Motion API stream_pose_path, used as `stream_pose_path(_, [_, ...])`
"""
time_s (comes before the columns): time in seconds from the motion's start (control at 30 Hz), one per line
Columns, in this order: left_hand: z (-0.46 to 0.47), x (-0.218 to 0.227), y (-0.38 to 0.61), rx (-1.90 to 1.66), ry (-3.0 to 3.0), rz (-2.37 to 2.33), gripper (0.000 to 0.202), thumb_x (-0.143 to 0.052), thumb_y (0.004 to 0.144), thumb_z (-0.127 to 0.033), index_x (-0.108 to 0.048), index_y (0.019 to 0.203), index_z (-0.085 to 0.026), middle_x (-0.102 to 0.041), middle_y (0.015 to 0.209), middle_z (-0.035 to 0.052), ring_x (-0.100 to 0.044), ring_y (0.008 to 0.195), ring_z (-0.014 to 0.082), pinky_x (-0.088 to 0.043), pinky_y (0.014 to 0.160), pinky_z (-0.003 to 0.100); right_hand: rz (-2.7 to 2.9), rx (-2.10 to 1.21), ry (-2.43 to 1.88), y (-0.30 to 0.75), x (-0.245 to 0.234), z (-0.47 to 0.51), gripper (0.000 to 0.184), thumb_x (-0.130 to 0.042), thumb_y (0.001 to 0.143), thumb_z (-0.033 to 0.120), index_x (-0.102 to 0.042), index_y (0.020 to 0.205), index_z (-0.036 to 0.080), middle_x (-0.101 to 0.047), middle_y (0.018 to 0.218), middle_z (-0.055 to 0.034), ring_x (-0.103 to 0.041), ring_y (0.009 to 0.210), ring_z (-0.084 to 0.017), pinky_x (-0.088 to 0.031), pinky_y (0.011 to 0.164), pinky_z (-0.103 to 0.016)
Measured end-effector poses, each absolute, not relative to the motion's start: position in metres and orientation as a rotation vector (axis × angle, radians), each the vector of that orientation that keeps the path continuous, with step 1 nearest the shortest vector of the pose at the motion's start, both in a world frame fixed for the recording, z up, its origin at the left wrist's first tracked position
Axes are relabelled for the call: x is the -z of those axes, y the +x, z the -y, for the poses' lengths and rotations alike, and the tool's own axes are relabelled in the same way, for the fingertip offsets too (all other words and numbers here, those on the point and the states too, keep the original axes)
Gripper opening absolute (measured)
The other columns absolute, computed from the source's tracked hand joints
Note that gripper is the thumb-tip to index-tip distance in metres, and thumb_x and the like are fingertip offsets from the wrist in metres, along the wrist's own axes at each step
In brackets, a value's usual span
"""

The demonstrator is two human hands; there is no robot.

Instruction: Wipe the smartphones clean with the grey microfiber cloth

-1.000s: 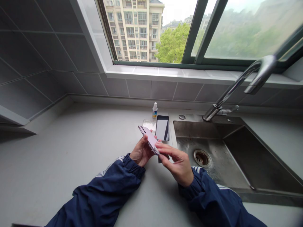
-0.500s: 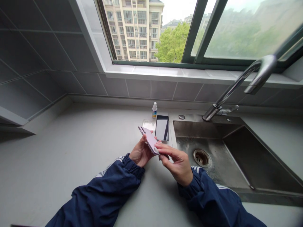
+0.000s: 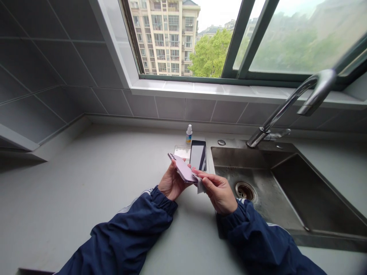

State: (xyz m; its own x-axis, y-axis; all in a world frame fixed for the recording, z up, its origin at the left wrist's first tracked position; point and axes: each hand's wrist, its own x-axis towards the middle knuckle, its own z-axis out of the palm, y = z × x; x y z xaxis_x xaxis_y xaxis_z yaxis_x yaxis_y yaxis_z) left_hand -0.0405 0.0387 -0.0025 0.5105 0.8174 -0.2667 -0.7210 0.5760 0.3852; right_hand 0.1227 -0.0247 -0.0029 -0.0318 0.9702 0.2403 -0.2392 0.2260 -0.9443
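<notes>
A pale pink smartphone is gripped in my left hand, its back and camera lenses facing up and tilted. My right hand pinches a small grey cloth with a zigzag edge and holds it against the phone's lower right end. Just behind them a second phone, dark-framed with a reflecting screen, lies flat on the counter. A clear phone case lies to its left, partly hidden by the pink phone. Behind these stands a small white spray bottle with a coloured label.
The pale counter stretches to the left. On the right is a steel sink with a drain and a tall chrome faucet. A tiled wall and a window with a sill are at the back.
The cloth in my right hand has shifted slightly right at the phone's lower end and shows more. The pink phone lies flatter, its back turned further upward. The view has shifted slightly.
</notes>
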Motion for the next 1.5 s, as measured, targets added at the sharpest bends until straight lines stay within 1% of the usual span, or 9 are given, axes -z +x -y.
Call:
stream_pose_path(0.13, [-0.039,0.004,-0.041,-0.954,0.23,-0.422,0.05,-0.075,0.082,-0.048,-0.06,0.115,-0.014,-0.07,0.101,0.0117,-0.07,0.098,0.0268,-0.058,0.086,0.042,1.213,-1.226,-0.794,0.126,0.0,0.025,0.023,-0.075,0.087,0.033,-0.076,0.11,0.029,-0.069,0.129,-0.0061,-0.055,0.133,-0.032,-0.04,0.115,-0.058])
stream_pose_path(0.2, [-0.04,0.005,-0.042,-0.96,0.224,-0.429,0.049,-0.075,0.081,-0.048,-0.061,0.114,-0.014,-0.071,0.101,0.0115,-0.07,0.099,0.0267,-0.059,0.084,0.039,1.347,-1.187,-0.817,0.127,-0.002,0.028,0.05,-0.085,0.076,0.027,-0.07,0.124,0.027,-0.062,0.138,-0.007,-0.048,0.139,-0.032,-0.037,0.118,-0.054])
stream_pose_path(0.27, [-0.04,0.006,-0.042,-0.958,0.218,-0.434,0.047,-0.075,0.082,-0.047,-0.062,0.112,-0.015,-0.071,0.099,0.0108,-0.071,0.097,0.0256,-0.059,0.082,0.037,1.524,-1.02,-0.873,0.127,-0.003,0.031,0.065,-0.082,0.077,0.021,-0.059,0.138,0.028,-0.054,0.147,-0.0056,-0.046,0.141,-0.03,-0.036,0.12,-0.049])
stream_pose_path(0.4, [-0.039,0.005,-0.042,-0.937,0.212,-0.448,0.047,-0.076,0.081,-0.047,-0.062,0.113,-0.016,-0.07,0.099,0.0099,-0.07,0.098,0.026,-0.059,0.084,0.04,1.602,-0.781,-0.972,0.124,-0.004,0.035,0.045,-0.06,0.095,0.021,-0.058,0.139,0.03,-0.056,0.145,-0.003,-0.052,0.136,-0.026,-0.036,0.121,-0.044])
stream_pose_path(0.57, [-0.038,0.002,-0.04,-0.966,0.257,-0.535,0.05,-0.078,0.078,-0.049,-0.06,0.114,-0.019,-0.069,0.098,0.0088,-0.07,0.096,0.0258,-0.059,0.084,0.044,1.173,-1.264,-0.898,0.123,-0.004,0.031,0.035,-0.05,0.102,0.041,-0.069,0.126,0.025,-0.063,0.138,-0.0084,-0.058,0.131,-0.029,-0.043,0.114,-0.05])
stream_pose_path(0.8, [-0.039,0.006,-0.039,-0.957,0.355,-0.687,0.059,-0.085,0.069,-0.05,-0.059,0.114,-0.023,-0.067,0.097,0.0049,-0.069,0.08,0.0203,-0.063,0.069,0.042,0.799,-1.475,-0.835,0.121,0.001,0.027,0.04,-0.059,0.096,0.047,-0.073,0.118,0.018,-0.071,0.124,-0.0131,-0.066,0.117,-0.029,-0.05,0.105,-0.048])
stream_pose_path(1.3, [-0.04,0.011,-0.039,-0.944,0.493,-0.774,0.063,-0.083,0.071,-0.051,-0.055,0.121,-0.025,-0.063,0.103,0.0059,-0.067,0.08,0.0201,-0.062,0.06,0.037,0.59,-1.546,-0.883,0.12,-0.001,0.025,0.043,-0.06,0.094,0.051,-0.071,0.121,0.021,-0.069,0.13,-0.0114,-0.069,0.111,-0.027,-0.059,0.085,-0.037])
stream_pose_path(1.4, [-0.039,0.011,-0.038,-0.947,0.527,-0.76,0.063,-0.084,0.071,-0.046,-0.053,0.121,-0.025,-0.064,0.107,0.0068,-0.068,0.079,0.02,-0.062,0.061,0.038,0.725,-1.475,-0.913,0.122,-0.004,0.026,0.045,-0.056,0.096,0.054,-0.07,0.124,0.021,-0.069,0.13,-0.011,-0.066,0.117,-0.03,-0.056,0.095,-0.045])
stream_pose_path(1.5, [-0.037,0.01,-0.037,-0.967,0.541,-0.734,0.06,-0.085,0.07,-0.043,-0.052,0.116,-0.024,-0.065,0.104,0.0055,-0.07,0.079,0.0222,-0.062,0.063,0.041,1.147,-1.29,-0.954,0.122,-0.007,0.032,0.043,-0.051,0.099,0.05,-0.067,0.129,0.024,-0.063,0.138,-0.0084,-0.055,0.133,-0.03,-0.038,0.117,-0.051])
